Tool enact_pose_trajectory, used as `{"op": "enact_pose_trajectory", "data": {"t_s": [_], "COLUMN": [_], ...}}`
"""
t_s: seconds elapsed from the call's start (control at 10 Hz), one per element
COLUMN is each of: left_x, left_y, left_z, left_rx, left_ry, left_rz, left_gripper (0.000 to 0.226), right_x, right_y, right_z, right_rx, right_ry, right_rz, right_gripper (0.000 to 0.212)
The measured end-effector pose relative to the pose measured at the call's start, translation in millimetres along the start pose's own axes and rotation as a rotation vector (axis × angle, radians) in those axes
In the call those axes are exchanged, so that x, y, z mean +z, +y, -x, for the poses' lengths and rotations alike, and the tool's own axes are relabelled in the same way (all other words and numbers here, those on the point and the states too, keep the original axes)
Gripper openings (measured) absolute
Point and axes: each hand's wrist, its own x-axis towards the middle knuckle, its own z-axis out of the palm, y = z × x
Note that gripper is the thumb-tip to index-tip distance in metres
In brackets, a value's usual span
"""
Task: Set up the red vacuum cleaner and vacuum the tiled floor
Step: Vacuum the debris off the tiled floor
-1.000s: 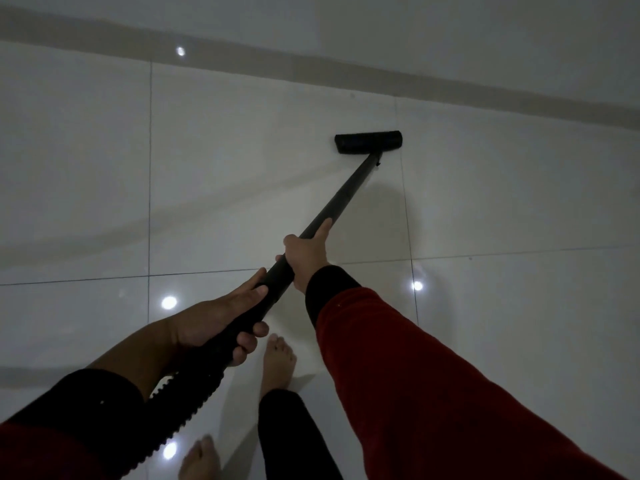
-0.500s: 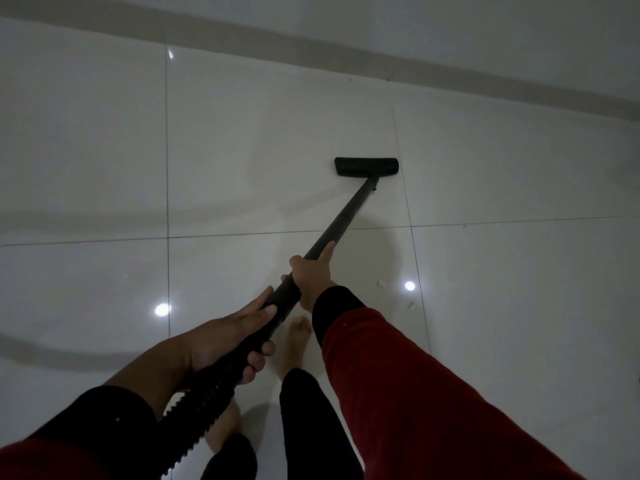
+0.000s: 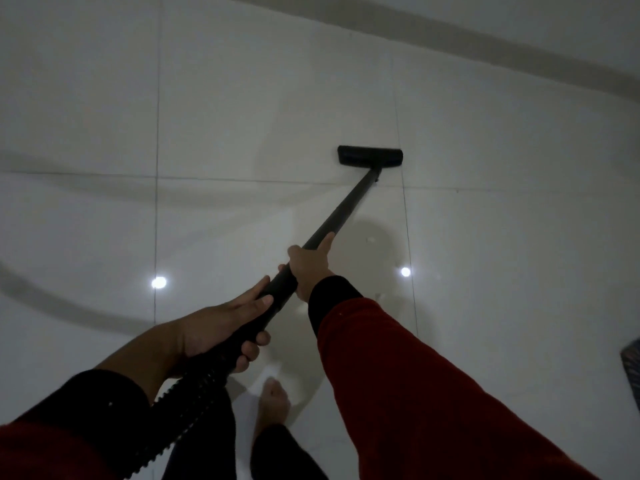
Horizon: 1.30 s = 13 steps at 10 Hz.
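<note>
A black vacuum wand (image 3: 346,206) slants from my hands down to a flat black floor nozzle (image 3: 370,156) that rests on the glossy white tiled floor (image 3: 242,98), just past a grout line. My right hand (image 3: 310,266) grips the wand higher up, thumb stretched along the tube. My left hand (image 3: 221,330) holds the wand's lower end where the ribbed black hose (image 3: 180,407) joins it. The hose runs down past my left sleeve. The red vacuum body is out of view.
A grey skirting strip (image 3: 485,46) runs along the wall at the top right. My bare foot (image 3: 273,403) stands under the hose. A dark striped edge, perhaps a mat (image 3: 632,372), shows at the right border. Small white specks (image 3: 370,240) lie near the wand.
The nozzle has drawn back from the wall toward me, now lying close to the grout line. I have stepped backward; both hands keep the same grip.
</note>
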Motion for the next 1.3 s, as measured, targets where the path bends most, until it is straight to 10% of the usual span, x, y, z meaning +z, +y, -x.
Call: {"op": "enact_pose_trajectory", "data": {"t_s": [0.7,1.0,1.3], "left_x": [2.5,-19.8,-17.2], "left_y": [-183.6,-243.8,-303.2], "left_z": [76.0,112.4,123.0], "left_rx": [-0.122,-0.139,-0.153], "left_ry": [-0.065,-0.108,-0.154], "left_rz": [-0.083,-0.122,-0.172], "left_gripper": [0.056,0.067,0.072], "right_x": [-30.8,-19.2,-31.8], "right_y": [191.3,264.9,329.3], "right_z": [114.6,147.2,162.9], "right_rx": [-0.001,0.001,-0.005], "right_ry": [0.058,0.152,0.056], "right_rz": [-0.046,0.496,-0.203], "right_gripper": [0.07,0.018,0.074]}}
